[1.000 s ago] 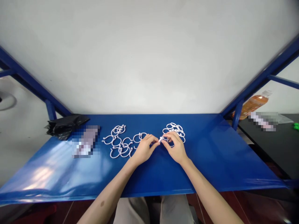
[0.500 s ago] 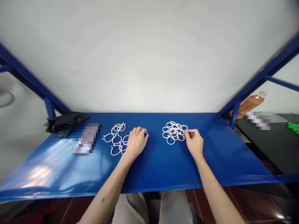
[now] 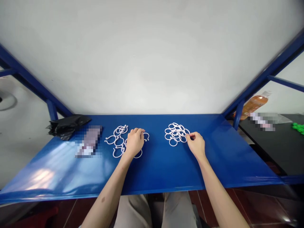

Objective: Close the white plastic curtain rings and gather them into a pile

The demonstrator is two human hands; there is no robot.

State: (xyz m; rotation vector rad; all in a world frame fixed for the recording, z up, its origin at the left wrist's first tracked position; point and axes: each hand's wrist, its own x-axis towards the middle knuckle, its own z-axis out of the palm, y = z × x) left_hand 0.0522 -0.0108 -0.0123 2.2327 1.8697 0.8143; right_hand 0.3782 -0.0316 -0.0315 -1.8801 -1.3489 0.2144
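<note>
Two groups of white plastic rings lie on the blue table [image 3: 166,167]. The left group [image 3: 117,139] is loose, open-ended rings; the right group [image 3: 174,134] is a tighter cluster of closed rings. My left hand [image 3: 134,142] rests palm down on the right side of the left group, fingers curled over a ring whose ends show beside it. My right hand [image 3: 196,144] sits at the right edge of the right cluster. Its thumb and forefinger pinch a ring there.
A crumpled black bag [image 3: 67,125] and a blurred flat object [image 3: 88,141] lie at the table's left. Blue frame posts rise at both back corners. To the right, an orange bottle [image 3: 254,104] and green pieces [image 3: 299,127] sit by a black table [image 3: 273,145].
A second ago both hands met at the table's middle around one ring. They then parted: the right went to the right cluster's edge, the left back onto the left group, closing over a ring.
</note>
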